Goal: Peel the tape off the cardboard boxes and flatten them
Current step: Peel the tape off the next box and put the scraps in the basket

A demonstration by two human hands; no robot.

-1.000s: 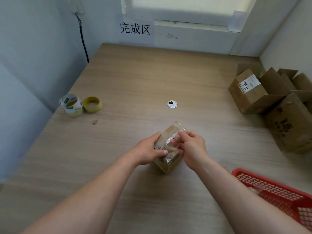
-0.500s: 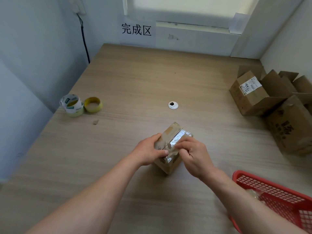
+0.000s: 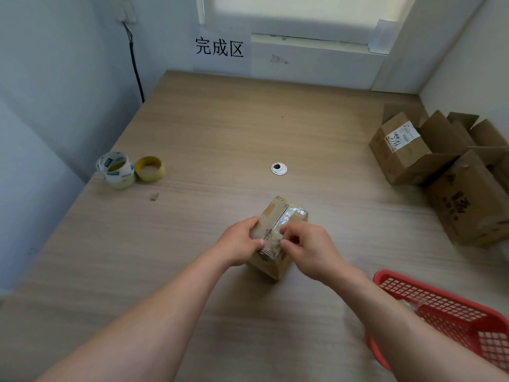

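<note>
A small brown cardboard box (image 3: 275, 213) stands on the wooden table (image 3: 220, 133), in front of me at the middle. Shiny clear tape (image 3: 287, 216) runs along its top seam. My left hand (image 3: 239, 244) grips the box's left side, thumb on the top. My right hand (image 3: 308, 249) has its fingers curled on the near end of the tape strip and pinches at it. The near part of the box top is hidden by both hands.
Two tape rolls (image 3: 117, 169) (image 3: 150, 168) sit at the left edge. A cable grommet (image 3: 278, 169) lies mid-table. Several open cardboard boxes (image 3: 407, 155) (image 3: 473, 205) stand at the right. A red plastic basket (image 3: 451, 321) is at the near right.
My right hand has drawn back along the tape toward me, from the middle of the box top to its near end. The left hand keeps its grip.
</note>
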